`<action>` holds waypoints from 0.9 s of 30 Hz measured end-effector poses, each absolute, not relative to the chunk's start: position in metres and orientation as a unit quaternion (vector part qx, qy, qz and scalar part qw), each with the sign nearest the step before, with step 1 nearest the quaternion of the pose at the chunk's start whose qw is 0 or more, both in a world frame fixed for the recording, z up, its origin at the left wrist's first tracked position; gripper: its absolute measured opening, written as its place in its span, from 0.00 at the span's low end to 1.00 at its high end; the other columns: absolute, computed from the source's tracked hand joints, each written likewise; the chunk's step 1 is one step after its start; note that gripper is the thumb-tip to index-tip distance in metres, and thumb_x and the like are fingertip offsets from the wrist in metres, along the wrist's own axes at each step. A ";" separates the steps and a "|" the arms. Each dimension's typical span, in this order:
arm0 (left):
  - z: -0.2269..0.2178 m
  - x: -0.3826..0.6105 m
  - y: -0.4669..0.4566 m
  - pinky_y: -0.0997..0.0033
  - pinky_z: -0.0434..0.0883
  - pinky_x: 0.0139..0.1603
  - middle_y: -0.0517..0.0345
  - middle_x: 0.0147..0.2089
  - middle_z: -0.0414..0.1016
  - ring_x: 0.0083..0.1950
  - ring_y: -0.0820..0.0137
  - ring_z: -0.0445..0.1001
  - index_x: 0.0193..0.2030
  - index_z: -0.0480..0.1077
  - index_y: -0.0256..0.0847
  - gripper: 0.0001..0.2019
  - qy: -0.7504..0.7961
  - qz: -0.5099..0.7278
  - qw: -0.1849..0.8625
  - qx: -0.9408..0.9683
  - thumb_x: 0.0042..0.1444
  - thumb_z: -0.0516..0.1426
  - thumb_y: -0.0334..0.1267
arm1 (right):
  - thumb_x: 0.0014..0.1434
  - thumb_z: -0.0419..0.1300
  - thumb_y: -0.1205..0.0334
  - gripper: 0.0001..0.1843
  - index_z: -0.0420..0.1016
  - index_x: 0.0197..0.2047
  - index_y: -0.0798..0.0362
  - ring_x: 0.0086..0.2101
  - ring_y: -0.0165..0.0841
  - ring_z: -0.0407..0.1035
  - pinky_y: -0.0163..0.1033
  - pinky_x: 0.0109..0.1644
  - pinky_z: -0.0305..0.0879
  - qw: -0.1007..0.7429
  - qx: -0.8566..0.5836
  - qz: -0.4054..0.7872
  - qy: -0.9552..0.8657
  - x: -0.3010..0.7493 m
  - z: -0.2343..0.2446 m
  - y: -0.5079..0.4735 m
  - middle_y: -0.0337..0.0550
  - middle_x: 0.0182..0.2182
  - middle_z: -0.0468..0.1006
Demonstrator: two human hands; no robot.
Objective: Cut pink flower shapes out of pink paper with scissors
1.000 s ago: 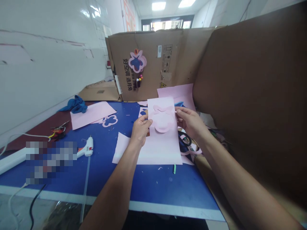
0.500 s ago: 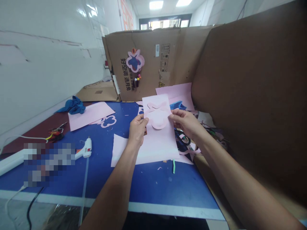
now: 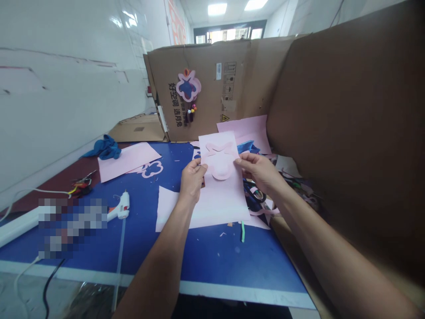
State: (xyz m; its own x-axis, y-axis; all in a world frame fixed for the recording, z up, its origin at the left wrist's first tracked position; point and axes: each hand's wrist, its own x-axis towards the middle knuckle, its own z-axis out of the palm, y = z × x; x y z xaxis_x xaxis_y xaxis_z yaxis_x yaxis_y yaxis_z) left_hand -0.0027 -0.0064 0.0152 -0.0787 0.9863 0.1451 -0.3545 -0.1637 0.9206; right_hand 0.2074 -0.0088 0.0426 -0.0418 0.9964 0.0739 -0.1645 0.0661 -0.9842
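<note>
Left hand: Your left hand [image 3: 192, 177] was closed in a pinch on the left edge of the pink sheet [image 3: 223, 199]. The thumb sat on the front and the other fingers were curled behind.
Right hand: Your right hand [image 3: 257, 170] was pinched on the sheet's right edge, with the thumb tip in front, about level with the left thumb.
Pink sheet: You held it between both hands, lifted off the worktop [image 3: 206, 261] and leaning back away from you. Its lower edge reached down near the papers lying there.
Cut-out: A pink cut-out [image 3: 219, 165] with a rounded bottom and a lobed top lay flat against the sheet's upper half, directly between your thumbs. Both thumb tips touched its sides.
Beneath: A wider pink paper [image 3: 168, 204] lay flat on the blue worktop and stuck out to the left under your left wrist.
Right side: Dark-handled scissors [image 3: 254, 195] lay among pink scraps just below your right wrist. A small green stick [image 3: 242, 231] lay just past the sheet's lower right corner.
Left side: A white glue gun [image 3: 121, 206] rested well apart from your left hand. Farther back lay a pink outline scrap [image 3: 152, 168], another pink paper [image 3: 128, 157] and a blue cloth [image 3: 104, 147].
Back: A cardboard box [image 3: 212, 102] stood upright behind the sheet, with a pink-and-blue flower piece [image 3: 188, 85] on its face. A plain cardboard panel [image 3: 348, 110] closed off the right.
</note>
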 end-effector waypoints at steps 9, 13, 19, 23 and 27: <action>0.012 -0.003 -0.008 0.76 0.67 0.28 0.62 0.29 0.78 0.26 0.74 0.71 0.51 0.76 0.41 0.20 0.354 0.601 0.538 0.473 0.49 0.67 0.35 | 0.44 0.78 0.53 0.16 0.78 0.29 0.49 0.26 0.30 0.66 0.35 0.29 0.66 0.548 -0.454 0.508 -0.486 0.211 0.030 -0.001 0.36 0.26 0.75; 0.012 -0.004 -0.008 0.78 0.58 0.21 0.63 0.28 0.77 0.21 0.76 0.66 0.51 0.75 0.41 0.20 0.374 0.591 0.536 0.472 0.49 0.66 0.35 | 0.44 0.77 0.53 0.15 0.78 0.28 0.49 0.26 0.30 0.65 0.36 0.30 0.66 0.542 -0.464 0.501 -0.491 0.211 0.031 -0.001 0.37 0.25 0.75; 0.011 -0.003 -0.006 0.77 0.62 0.24 0.66 0.25 0.73 0.21 0.77 0.64 0.50 0.76 0.39 0.20 0.348 0.603 0.541 0.472 0.48 0.66 0.34 | 0.44 0.77 0.53 0.16 0.78 0.31 0.49 0.28 0.31 0.69 0.37 0.32 0.69 0.550 -0.463 0.500 -0.483 0.208 0.033 -0.002 0.38 0.29 0.79; 0.011 -0.003 -0.007 0.77 0.62 0.24 0.65 0.27 0.74 0.22 0.76 0.67 0.50 0.76 0.41 0.19 0.360 0.595 0.541 0.473 0.49 0.66 0.36 | 0.43 0.78 0.55 0.15 0.78 0.30 0.49 0.28 0.31 0.70 0.37 0.32 0.70 0.553 -0.462 0.503 -0.477 0.208 0.033 -0.002 0.38 0.29 0.79; 0.015 -0.003 -0.009 0.76 0.64 0.25 0.65 0.27 0.75 0.21 0.77 0.64 0.49 0.76 0.40 0.19 0.359 0.600 0.549 0.458 0.48 0.67 0.35 | 0.43 0.78 0.55 0.15 0.78 0.29 0.49 0.28 0.32 0.71 0.37 0.32 0.69 0.554 -0.467 0.502 -0.473 0.208 0.032 -0.002 0.38 0.28 0.80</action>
